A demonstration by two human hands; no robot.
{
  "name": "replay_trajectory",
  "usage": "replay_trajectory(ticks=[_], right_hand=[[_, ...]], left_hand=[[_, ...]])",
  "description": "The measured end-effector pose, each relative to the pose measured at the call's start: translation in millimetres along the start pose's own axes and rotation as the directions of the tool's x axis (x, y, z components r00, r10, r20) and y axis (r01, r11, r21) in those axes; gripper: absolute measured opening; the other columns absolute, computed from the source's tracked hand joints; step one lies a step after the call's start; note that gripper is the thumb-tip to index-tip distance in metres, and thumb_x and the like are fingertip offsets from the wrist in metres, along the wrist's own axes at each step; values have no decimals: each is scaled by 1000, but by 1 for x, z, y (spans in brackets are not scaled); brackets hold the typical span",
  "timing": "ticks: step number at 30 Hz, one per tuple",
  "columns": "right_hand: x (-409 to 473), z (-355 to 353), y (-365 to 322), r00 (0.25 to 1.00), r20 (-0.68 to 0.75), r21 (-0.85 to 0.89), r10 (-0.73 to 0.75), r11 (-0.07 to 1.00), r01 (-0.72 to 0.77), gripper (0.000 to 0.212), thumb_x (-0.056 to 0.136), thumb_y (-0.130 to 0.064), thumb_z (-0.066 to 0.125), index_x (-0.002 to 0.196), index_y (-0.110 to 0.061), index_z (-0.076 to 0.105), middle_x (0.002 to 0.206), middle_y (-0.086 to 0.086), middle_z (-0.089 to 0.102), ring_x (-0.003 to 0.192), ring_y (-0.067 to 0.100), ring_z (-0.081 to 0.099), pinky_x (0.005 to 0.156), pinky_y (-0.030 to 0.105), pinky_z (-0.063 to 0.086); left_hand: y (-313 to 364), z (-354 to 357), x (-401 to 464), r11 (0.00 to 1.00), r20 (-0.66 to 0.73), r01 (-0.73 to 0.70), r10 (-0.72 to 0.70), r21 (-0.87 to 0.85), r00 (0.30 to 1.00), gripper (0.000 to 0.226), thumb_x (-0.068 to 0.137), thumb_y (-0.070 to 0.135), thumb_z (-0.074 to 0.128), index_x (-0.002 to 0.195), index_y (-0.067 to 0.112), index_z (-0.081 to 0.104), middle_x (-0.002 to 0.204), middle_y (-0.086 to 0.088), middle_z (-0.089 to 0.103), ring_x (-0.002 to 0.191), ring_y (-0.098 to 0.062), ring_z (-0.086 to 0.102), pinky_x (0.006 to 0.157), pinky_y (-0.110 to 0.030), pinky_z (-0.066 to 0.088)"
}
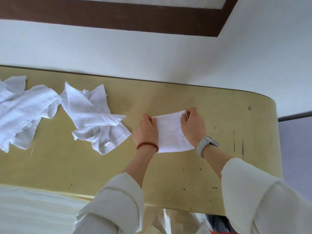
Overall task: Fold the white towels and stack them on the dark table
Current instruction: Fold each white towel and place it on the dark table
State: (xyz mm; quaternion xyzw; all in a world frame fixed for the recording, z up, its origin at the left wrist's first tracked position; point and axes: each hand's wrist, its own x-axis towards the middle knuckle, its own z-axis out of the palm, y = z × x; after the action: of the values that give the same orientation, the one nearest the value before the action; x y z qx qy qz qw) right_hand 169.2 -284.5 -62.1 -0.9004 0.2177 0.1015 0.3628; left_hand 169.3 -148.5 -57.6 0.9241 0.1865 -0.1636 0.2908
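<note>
Right now, in the head view, the person is working a small folded towel (172, 132) on the yellowish table (194, 168), near its rounded right end. The left hand (146, 130) is pinching the towel's far left corner, fingers curled onto the cloth, while the right hand (192, 125) is pinching the far right corner the same way; neither hand is spread wide. The towel's near edge is lying flat on the tabletop between the two wrists, and the far edge is looking slightly lifted, though I cannot tell how many layers each pinch is catching.

To the left, a crumpled towel (94, 119) is waiting, close to the left hand but not touching it, and further left a second crumpled towel (25, 114) is running out of the picture.

As I judge it, the main risk is uneven tension: if one pinch is slipping or gripping only the top layer, the fold is going to skew or spring open. Dragging the towel leftward could also snag the crumpled one beside it. No stack is showing yet, so a loose fold could later make one lean.
</note>
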Motion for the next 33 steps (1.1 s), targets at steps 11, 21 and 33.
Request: replay_trajectory(ticks=[11, 21, 33], right_hand=[[1, -1, -2, 999, -10, -28, 49, 998, -49, 11, 95, -19, 39, 95, -8, 39, 83, 7, 51, 64, 24, 48, 52, 33, 38], [-24, 11, 14, 587, 206, -514, -783, 424, 746, 36, 76, -8, 48, 108, -8, 63, 114, 11, 63, 109, 31, 59, 97, 50, 43], [-19, 22, 29, 705, 421, -497, -571, 505, 706, 52, 93, -35, 18, 143, -23, 29, 151, 9, 27, 139, 32, 23, 113, 42, 0]], left_hand=[[7, -1, 5, 992, -1, 24, -24, 127, 1000, 23, 98, 35, 27, 94, 15, 39, 65, -1, 52, 66, -27, 53, 61, -30, 39], [-14, -19, -8, 923, 96, 123, -94, -365, 991, 23, 95, 29, 36, 93, 13, 53, 76, 5, 56, 71, -16, 50, 60, -28, 37], [-53, -11, -51, 927, 180, -119, 193, -354, 965, 31, 85, 14, 58, 112, 24, 47, 50, 12, 45, 50, -5, 42, 54, -21, 39]])
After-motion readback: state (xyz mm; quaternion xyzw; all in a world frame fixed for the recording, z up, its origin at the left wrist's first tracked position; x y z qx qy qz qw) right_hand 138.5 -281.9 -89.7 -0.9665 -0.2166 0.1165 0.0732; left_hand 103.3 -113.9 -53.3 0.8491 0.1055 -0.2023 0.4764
